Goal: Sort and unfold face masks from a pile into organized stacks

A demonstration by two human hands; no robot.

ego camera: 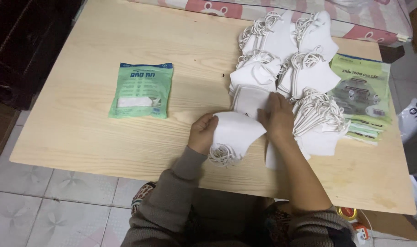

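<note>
white face mask [236, 130] | folded, flat on table edge | ear loops bunched underneath

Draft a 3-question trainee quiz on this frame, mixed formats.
1. True or false: the left hand grips a folded white mask.
2. The sealed green packet lies on which side of the hands? A) the person's left B) the person's right C) under the hands
3. Fill in: the right hand rests at the pile of loose white masks, and the stack of empty green packets lies toward the table's ___ edge.

Key: 1 true. 2 A. 3 right.
</note>
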